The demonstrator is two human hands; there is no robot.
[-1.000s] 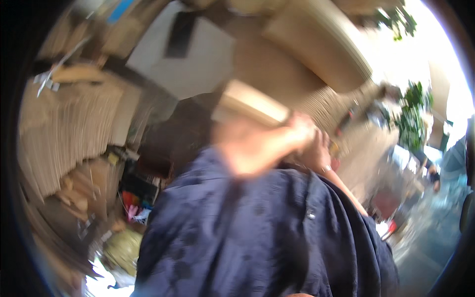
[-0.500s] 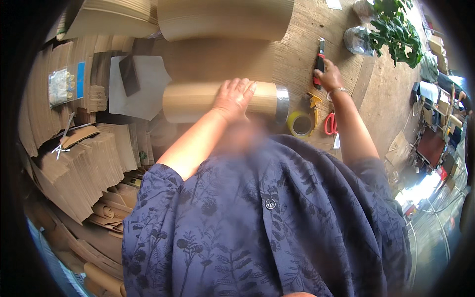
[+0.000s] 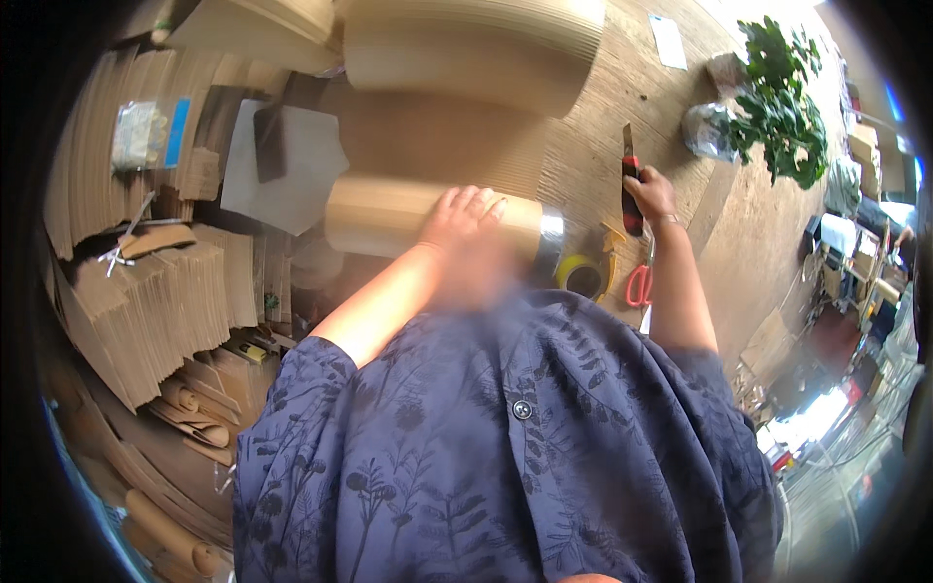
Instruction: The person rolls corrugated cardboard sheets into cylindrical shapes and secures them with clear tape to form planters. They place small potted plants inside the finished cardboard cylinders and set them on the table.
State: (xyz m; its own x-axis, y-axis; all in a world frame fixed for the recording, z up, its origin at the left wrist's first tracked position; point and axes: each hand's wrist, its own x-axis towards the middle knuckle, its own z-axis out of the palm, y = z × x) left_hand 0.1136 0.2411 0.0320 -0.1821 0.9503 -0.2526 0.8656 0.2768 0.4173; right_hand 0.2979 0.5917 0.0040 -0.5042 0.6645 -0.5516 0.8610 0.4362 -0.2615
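A roll of brown corrugated cardboard (image 3: 379, 209) lies crosswise before me, with a silvery band round its right end. My left hand (image 3: 462, 222) rests on top of it, fingers stretched out over the curve. Off to the right, my right hand (image 3: 655, 196) is closed round a red and black utility knife (image 3: 633, 206), its blade (image 3: 627, 144) pointing away from me. Between the roll and my right forearm are a tape dispenser (image 3: 610, 255) with a roll of yellow tape (image 3: 581, 276), and red-handled scissors (image 3: 639, 286).
A larger cardboard roll (image 3: 476, 49) lies at the far side of the wooden table (image 3: 680, 253). Stacked cardboard sheets (image 3: 175, 301) fill the left. A white sheet (image 3: 282, 175) lies beside the stacks. Leafy plants (image 3: 777, 107) with plastic-wrapped bases stand at the far right.
My right hand has closed fully round the utility knife, which has swung slightly. More of its blade shows. My left hand stays on the roll; the whole view has shifted a little.
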